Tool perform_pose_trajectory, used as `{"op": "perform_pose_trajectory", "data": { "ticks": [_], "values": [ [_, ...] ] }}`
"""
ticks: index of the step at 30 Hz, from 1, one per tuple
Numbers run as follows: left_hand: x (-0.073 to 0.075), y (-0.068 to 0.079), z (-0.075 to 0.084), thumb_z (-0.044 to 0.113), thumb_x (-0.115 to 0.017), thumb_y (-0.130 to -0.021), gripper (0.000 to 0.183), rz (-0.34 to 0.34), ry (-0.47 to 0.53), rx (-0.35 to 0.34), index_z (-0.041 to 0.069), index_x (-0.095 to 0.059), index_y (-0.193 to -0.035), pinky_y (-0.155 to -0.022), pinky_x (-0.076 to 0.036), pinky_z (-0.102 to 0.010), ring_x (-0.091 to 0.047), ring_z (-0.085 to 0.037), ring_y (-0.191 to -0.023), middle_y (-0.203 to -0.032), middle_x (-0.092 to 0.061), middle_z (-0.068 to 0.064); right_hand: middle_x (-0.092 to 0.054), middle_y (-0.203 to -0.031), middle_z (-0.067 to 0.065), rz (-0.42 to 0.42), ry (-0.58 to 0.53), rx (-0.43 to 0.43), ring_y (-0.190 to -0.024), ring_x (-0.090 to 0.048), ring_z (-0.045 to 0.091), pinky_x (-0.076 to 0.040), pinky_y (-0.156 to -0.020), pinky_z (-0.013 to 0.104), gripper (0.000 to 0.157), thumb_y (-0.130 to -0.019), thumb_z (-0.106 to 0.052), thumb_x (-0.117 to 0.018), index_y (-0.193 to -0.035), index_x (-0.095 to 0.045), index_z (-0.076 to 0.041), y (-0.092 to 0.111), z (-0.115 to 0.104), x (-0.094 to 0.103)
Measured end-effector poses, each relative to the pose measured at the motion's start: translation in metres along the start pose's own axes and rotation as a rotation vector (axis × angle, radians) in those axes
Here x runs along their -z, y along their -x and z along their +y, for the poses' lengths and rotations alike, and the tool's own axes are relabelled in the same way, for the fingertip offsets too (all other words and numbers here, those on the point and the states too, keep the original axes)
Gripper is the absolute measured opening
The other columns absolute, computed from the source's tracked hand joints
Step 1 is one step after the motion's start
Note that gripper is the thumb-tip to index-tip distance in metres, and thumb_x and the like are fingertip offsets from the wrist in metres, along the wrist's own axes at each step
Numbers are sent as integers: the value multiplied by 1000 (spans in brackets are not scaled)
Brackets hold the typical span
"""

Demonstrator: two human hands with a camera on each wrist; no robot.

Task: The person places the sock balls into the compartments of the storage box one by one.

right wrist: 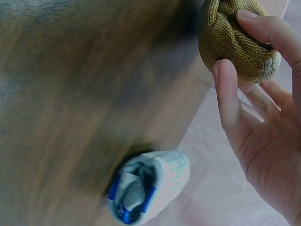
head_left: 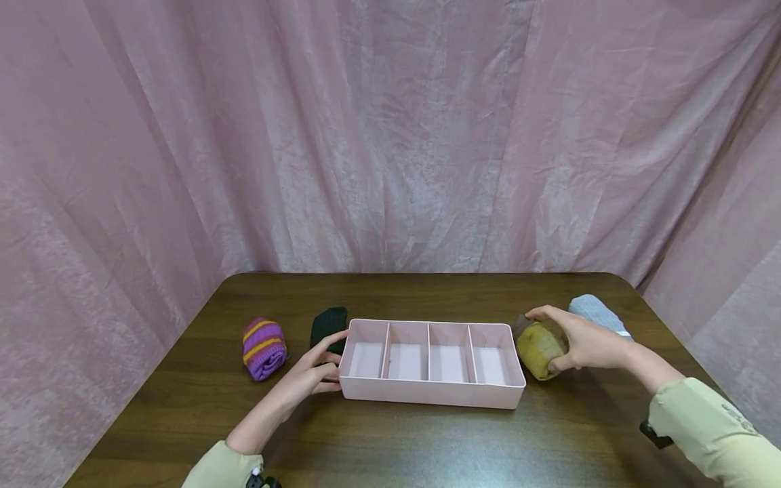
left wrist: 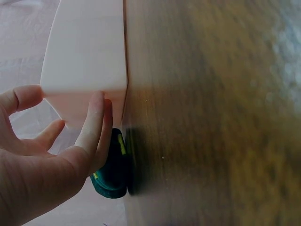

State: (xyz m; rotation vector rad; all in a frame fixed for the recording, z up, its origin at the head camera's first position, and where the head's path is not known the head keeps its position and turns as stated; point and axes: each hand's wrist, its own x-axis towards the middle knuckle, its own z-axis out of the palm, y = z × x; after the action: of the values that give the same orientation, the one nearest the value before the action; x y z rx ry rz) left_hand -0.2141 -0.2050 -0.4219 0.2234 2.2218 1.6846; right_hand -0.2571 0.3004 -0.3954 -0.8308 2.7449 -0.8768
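The thumb and fingers of the right hand (head_left: pixel 586 342) curl round a mustard rolled sock (head_left: pixel 538 352), grasping it just beside the right end of a pink tray (head_left: pixel 433 394). The fingers of the left hand (head_left: pixel 305 375) are loosely spread, clenched on nothing, their tips touching the tray's left end wall and rim. The tray stands upright, 3 dividers making 4 compartments in a row. A dark green rolled sock (head_left: pixel 328 322) lies just past the left fingers; a striped purple-and-orange sock (head_left: pixel 265 349) sits farther left. Behind the right hand lies a light blue sock (head_left: pixel 594 312). Beyond the brown table (head_left: pixel 427 447) hangs a pink curtain (head_left: pixel 390 135).
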Motion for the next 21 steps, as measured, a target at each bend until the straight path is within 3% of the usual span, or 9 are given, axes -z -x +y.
{"op": "perform_pose_trajectory", "data": {
  "ticks": [7, 13, 21],
  "values": [
    [1, 1, 2, 12, -45, -100, 62, -12, -7, -4, 23, -24, -157, -92, -57, -42, -66, -20, -98, -129, -50, -28, -60, -128, 13, 174, 247, 45, -89, -56, 9, -46, -70, 22, 88, -65, -27, -90, -141, -49, -10, -3, -13, 12],
    [2, 2, 3, 12, -46, -100, 62, -22, 6, -21, 20, -23, -157, -92, -57, -44, -66, -19, -98, -130, -50, -30, -64, -124, 11, 254, 317, 44, -88, -61, 14, -49, -70, 27, 84, -64, -31, -89, -137, -54, -11, -5, -33, 19],
    [1, 1, 0, 11, -48, -99, 65, -20, 16, -29, 21, -23, -157, -91, -57, -43, -67, -19, -98, -129, -51, -29, -66, -115, 1, 246, 345, -12, -91, -61, 15, -48, -72, 32, 74, -62, -30, -88, -128, -58, -15, -9, -60, 24]
  ]
}}
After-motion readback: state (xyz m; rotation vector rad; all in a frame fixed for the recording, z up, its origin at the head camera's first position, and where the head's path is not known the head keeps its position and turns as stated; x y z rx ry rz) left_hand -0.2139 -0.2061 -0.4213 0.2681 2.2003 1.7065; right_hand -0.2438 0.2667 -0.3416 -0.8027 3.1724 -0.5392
